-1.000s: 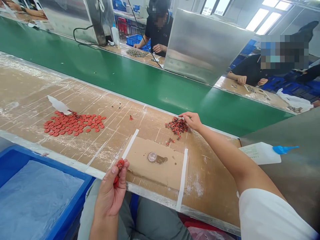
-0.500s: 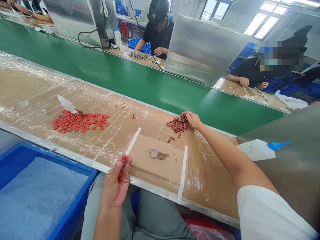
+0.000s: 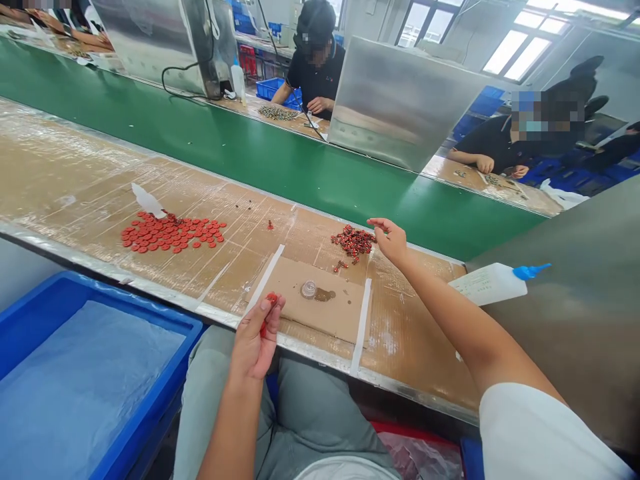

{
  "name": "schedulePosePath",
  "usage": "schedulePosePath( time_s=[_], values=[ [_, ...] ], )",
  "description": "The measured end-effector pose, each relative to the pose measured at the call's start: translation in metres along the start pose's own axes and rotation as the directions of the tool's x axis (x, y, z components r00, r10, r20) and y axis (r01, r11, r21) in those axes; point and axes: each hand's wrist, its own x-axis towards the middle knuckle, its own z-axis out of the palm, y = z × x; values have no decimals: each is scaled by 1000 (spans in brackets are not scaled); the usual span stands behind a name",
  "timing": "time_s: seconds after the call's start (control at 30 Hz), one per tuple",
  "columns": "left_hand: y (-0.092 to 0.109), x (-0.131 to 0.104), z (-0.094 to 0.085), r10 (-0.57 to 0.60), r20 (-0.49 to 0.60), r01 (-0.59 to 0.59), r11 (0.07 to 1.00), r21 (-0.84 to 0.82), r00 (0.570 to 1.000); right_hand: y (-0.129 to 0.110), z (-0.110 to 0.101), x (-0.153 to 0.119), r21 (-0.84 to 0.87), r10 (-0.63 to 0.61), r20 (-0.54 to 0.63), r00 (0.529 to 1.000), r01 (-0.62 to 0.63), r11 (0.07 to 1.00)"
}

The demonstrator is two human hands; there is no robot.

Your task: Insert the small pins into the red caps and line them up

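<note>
Some red pieces (image 3: 271, 298) sit gripped in the left hand (image 3: 257, 339), near the cardboard (image 3: 290, 279); the right hand (image 3: 392, 241), loosely curled, is beside the pile of red-and-black parts (image 3: 352, 241), though I can't tell whether it holds one.

One camera sits on the person's head. It looks ahead and down, over the lap (image 3: 325, 413) at 6 o'clock, onto the table (image 3: 420, 353). The hands are close to it: the left hand (image 3: 257, 337) at 7 o'clock, the right hand (image 3: 391, 243) at 3. The view is wide, reaching over the green belt (image 3: 240, 147) to far windows (image 3: 530, 57) between 1 and 2 o'clock. The table's near edge slants down from 9 o'clock.
</note>
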Motion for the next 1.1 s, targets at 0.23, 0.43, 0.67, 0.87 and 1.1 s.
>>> schedulePosePath(
  time_s=[0.23,0.43,0.67,0.87,1.1],
  values=[
    [-24,-10,2,-75,108,69,996,61,991,-125,1,-123,144,-468,66,881,456,878],
    [-35,-21,3,-103,178,83,990,114,979,-158,29,-175,209,-525,27,851,509,835],
    [-43,-28,4,-124,237,97,988,121,964,-159,40,-178,116,-514,26,858,508,854],
    [-45,-29,6,-131,210,115,990,87,969,-153,42,-179,84,-529,8,849,526,846],
    [-50,-33,10,-129,154,114,988,103,980,-149,44,-177,131,-484,-36,874,485,865]
  ],
)
